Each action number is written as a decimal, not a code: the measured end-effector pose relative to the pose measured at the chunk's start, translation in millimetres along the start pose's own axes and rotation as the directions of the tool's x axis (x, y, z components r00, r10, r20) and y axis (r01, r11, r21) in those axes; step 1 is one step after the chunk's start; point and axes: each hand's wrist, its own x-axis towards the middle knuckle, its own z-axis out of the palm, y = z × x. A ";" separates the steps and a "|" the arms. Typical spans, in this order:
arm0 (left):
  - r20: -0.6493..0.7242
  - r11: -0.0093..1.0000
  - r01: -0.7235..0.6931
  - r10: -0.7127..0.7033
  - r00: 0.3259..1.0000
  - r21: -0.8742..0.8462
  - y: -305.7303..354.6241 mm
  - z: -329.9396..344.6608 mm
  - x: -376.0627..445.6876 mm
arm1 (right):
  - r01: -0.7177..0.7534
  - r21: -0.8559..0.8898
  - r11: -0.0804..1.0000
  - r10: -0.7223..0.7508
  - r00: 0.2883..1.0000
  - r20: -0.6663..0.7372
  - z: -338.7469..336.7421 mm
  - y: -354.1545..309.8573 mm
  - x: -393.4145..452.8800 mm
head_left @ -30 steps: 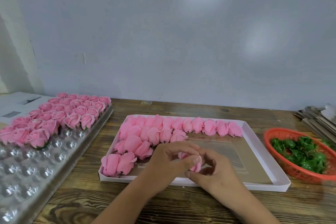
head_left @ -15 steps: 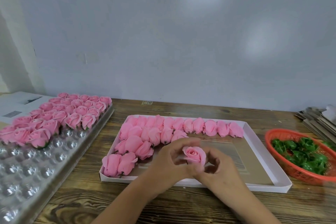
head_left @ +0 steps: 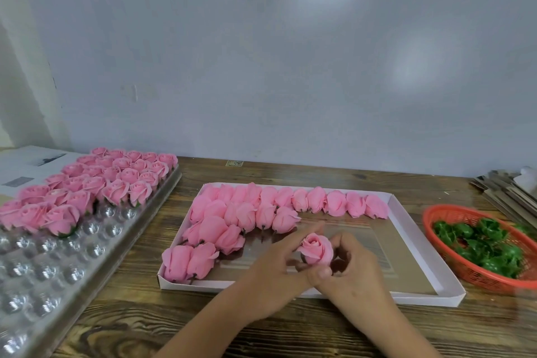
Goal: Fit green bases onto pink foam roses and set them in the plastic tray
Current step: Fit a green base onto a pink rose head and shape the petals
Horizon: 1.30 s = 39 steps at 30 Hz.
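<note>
A person sat at a dark-grained wooden table (head_left: 290,328) facing a pale grey wall, with only the forearms and hands in view. Both hands met over the near part of a shallow white cardboard box (head_left: 418,244), holding up one pink foam rose (head_left: 316,249) with its bloom facing upward. The left hand (head_left: 274,276) curled round the rose from the left side, fingers bent against its lower part. The right hand (head_left: 353,273) pinched the underside of the same rose, its thumb tip pressed at the flower's bottom; whether a green base sat there could not be told, since the fingers hid it. Inside the white box, loose pink roses lying on their sides (head_left: 261,212) filled the far edge and the left portion, while the right portion showed a bare shiny floor. To the left, a clear plastic tray with round dimpled cups (head_left: 43,270) held upright finished pink roses (head_left: 96,183) across its far end, with the nearer cups unfilled. At the right edge of the table, a round orange plastic mesh basket (head_left: 436,216) contained a pile of glossy green bases (head_left: 482,244). Behind the basket lay a stack of flat grey sheets (head_left: 505,192).
</note>
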 end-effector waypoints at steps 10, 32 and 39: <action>-0.210 0.998 -0.063 0.056 0.976 -0.026 1.7 2.1 0.2 | 0.049 -0.193 0.980 -0.048 0.999 0.014 0.4 0.5 -3.0; -0.193 1.000 0.015 -0.015 0.981 0.001 -2.8 -0.4 2.9 | -0.009 -0.060 0.998 0.006 0.999 -0.045 4.9 -4.3 -4.0; -0.265 1.000 0.016 -0.019 0.964 -0.013 0.4 -6.6 2.9 | 0.055 -0.010 0.998 -0.055 0.998 -0.025 4.8 -4.2 -3.7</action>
